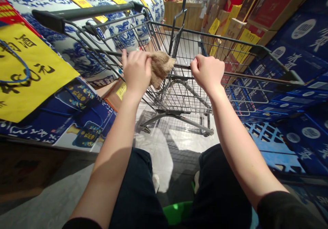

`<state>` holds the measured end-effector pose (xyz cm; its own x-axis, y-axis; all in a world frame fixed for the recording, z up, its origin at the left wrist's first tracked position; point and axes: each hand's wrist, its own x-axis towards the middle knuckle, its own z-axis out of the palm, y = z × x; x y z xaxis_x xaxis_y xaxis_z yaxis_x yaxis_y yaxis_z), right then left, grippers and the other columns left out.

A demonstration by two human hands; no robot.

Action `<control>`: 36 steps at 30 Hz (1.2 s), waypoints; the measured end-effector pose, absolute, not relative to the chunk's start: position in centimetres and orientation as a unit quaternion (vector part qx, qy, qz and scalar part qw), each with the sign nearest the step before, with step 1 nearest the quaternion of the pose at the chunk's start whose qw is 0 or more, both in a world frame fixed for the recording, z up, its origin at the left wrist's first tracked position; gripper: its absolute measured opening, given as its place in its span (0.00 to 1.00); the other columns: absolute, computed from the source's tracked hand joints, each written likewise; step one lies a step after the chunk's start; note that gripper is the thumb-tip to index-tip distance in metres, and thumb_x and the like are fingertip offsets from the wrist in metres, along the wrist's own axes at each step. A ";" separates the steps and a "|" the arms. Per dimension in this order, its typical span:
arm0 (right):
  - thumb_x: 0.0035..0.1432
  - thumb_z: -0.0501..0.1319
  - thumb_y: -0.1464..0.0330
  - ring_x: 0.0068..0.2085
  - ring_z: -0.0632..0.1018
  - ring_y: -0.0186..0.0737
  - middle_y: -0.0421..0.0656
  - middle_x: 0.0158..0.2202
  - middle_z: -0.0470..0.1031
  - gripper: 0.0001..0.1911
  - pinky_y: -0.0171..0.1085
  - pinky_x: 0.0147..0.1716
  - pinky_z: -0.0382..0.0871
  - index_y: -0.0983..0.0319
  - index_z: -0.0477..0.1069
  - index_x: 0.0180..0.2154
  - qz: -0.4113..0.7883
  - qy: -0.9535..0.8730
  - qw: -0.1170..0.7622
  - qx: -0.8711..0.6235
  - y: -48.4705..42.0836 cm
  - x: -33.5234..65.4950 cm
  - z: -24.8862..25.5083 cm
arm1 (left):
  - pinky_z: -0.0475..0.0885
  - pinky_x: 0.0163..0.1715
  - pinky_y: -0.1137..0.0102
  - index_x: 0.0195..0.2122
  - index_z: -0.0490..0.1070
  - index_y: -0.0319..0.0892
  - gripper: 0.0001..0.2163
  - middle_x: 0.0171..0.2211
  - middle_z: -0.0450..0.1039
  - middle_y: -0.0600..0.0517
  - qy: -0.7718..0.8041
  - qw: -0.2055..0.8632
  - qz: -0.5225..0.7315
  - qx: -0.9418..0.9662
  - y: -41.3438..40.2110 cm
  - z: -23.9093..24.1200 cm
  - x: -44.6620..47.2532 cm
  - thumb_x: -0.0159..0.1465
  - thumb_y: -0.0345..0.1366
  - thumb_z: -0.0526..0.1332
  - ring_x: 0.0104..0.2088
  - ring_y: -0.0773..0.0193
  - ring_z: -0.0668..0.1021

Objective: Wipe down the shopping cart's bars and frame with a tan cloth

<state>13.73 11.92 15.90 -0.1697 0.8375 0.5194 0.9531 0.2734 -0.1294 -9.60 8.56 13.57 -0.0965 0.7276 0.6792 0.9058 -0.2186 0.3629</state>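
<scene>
A dark wire shopping cart stands sideways in front of my knees. My left hand is closed on a brown, fuzzy cloth at the cart's near side bars. Part of the cloth sticks out to the right of my fingers, over the wire. My right hand makes a fist around the cart's near top rail. The cart's push handle points to the upper left. Where the cloth meets the bar under my left palm is hidden.
Large blue-and-white jars line the left, with a yellow price sign close by. Stacked blue cartons rise on the right, above a blue plastic pallet. Something green is beneath me.
</scene>
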 end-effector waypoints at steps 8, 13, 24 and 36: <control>0.71 0.40 0.58 0.37 0.74 0.47 0.54 0.37 0.78 0.28 0.41 0.36 0.55 0.64 0.76 0.46 -0.125 -0.757 0.219 -0.602 11.9 14.2 16.0 | 0.38 0.74 0.46 0.51 0.73 0.54 0.19 0.55 0.76 0.53 -0.604 0.138 -0.380 -0.687 8.2 13.4 -7.3 0.72 0.46 0.44 0.64 0.49 0.68; 0.72 0.39 0.57 0.39 0.75 0.47 0.56 0.40 0.77 0.29 0.41 0.37 0.54 0.65 0.74 0.46 -0.139 -0.753 0.187 -0.615 11.9 14.2 16.0 | 0.39 0.72 0.43 0.49 0.71 0.55 0.18 0.53 0.77 0.56 -0.658 0.176 -0.430 -0.593 8.3 13.7 -14.7 0.71 0.49 0.44 0.62 0.49 0.66; 0.70 0.43 0.57 0.38 0.75 0.48 0.55 0.37 0.78 0.27 0.42 0.36 0.56 0.64 0.76 0.41 -0.110 -0.749 0.253 -0.602 11.9 13.8 15.9 | 0.46 0.71 0.46 0.51 0.72 0.52 0.18 0.51 0.78 0.50 -0.588 0.107 -0.396 -0.698 8.9 13.4 -7.3 0.71 0.46 0.45 0.62 0.48 0.69; 0.70 0.43 0.58 0.37 0.75 0.48 0.54 0.36 0.77 0.27 0.42 0.37 0.56 0.63 0.76 0.42 -0.108 -0.754 0.248 -0.599 11.8 14.3 15.9 | 0.44 0.71 0.56 0.49 0.69 0.46 0.17 0.51 0.72 0.57 -0.710 0.204 -0.384 -0.554 9.6 13.5 -17.2 0.75 0.45 0.44 0.56 0.59 0.62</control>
<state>14.33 11.76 15.87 -0.1596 0.8495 0.5028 0.9563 0.2594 -0.1348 -17.22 9.61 13.54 -0.3022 0.6300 0.7154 0.9434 0.0899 0.3193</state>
